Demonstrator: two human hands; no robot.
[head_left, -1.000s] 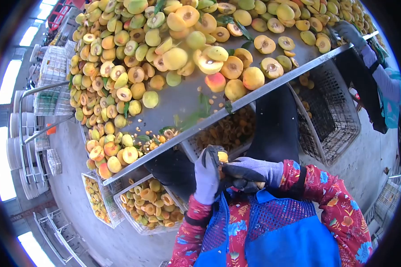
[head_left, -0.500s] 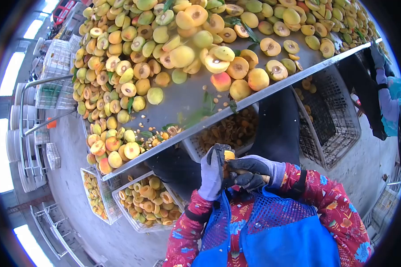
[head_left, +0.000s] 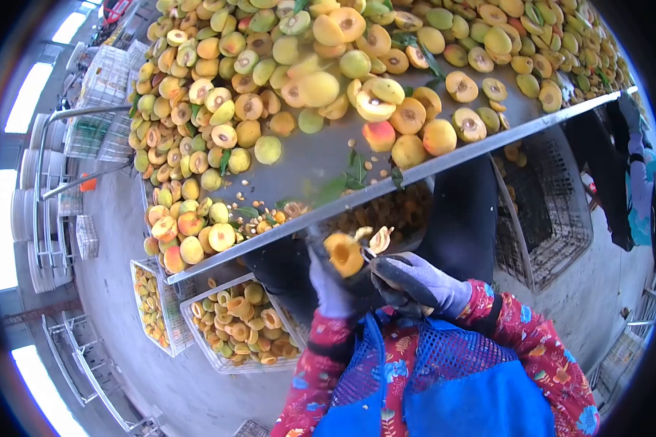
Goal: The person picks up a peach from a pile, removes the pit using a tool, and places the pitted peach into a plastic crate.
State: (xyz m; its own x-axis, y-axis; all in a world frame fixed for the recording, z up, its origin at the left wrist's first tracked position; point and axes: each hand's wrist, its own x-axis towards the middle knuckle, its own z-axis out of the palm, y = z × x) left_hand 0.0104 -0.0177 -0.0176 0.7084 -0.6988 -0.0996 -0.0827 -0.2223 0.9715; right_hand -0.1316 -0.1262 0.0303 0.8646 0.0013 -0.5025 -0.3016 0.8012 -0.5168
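Note:
My left hand (head_left: 329, 282), in a grey glove with a dark palm and smeared by motion, holds a yellow peach half (head_left: 344, 253) with its hollowed cut face up. Closed around a small coring tool (head_left: 367, 254) with a looped metal tip is my right hand (head_left: 410, 281), gloved alike; most of the tool is hidden in the fingers. Pale scraps of peach flesh (head_left: 380, 239) appear in the air just beyond the tip, over a crate of scraps (head_left: 375, 215) below the table edge.
A metal table (head_left: 299, 164) carries heaped peaches, many halved, plus leaves and loose pits. On the floor at left stand a crate of hollowed halves (head_left: 215, 362) and another fruit crate (head_left: 157, 302). A dark crate (head_left: 561, 247) stands at right, near another person's sleeve (head_left: 640, 193).
My hands have moved apart from their close grip. The peach half has turned, showing its hollow, and scraps have come away from it. The view has shifted slightly.

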